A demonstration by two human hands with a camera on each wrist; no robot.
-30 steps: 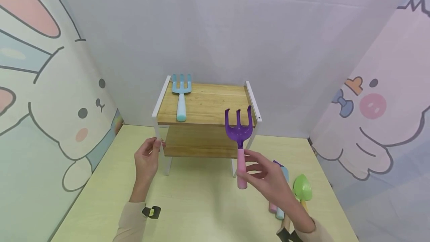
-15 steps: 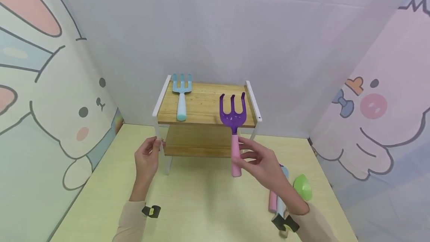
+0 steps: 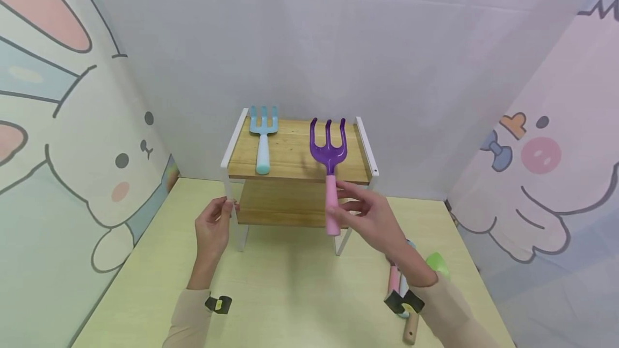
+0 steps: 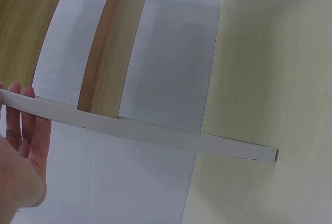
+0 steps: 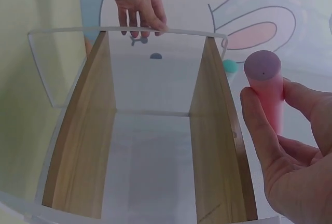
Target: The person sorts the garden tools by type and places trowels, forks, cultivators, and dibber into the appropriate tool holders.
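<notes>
Lead: Markings?

Clerk: The dark wrist bands (image 3: 218, 305) bear yellow patches; whether these carry writing cannot be made out.

Lead: Obstructions?

Clerk: At the right of the surface (image 3: 285, 294), the right sleeve (image 3: 454, 316) and forearm partly cover several tools: a pink-handled tool (image 3: 394, 279), a wooden handle (image 3: 411, 330) and a green tool head (image 3: 437, 264). The right-wrist view shows the held grip end-on, its tines out of sight there.

Lead: State of the hands?

Clerk: Left hand (image 3: 213, 224) pinches the white left post (image 3: 228, 187) of the wooden rack (image 3: 280, 203). Right hand (image 3: 365, 216) grasps the purple fork (image 3: 329, 156) by its pink grip (image 3: 331, 203).

Lead: Fork's position?

Clerk: Over the right part of the top shelf (image 3: 295, 157), tines pointing far; contact cannot be confirmed. A light-blue fork (image 3: 263, 149) lies at that shelf's left.

Lead: Room?

Clerk: Surface pale yellow, far wall (image 3: 309, 42) greyish white. A rabbit figure (image 3: 92, 144) on the left and a pink-nosed figure (image 3: 508, 214) on the right are both cut off at the view's edges.
</notes>
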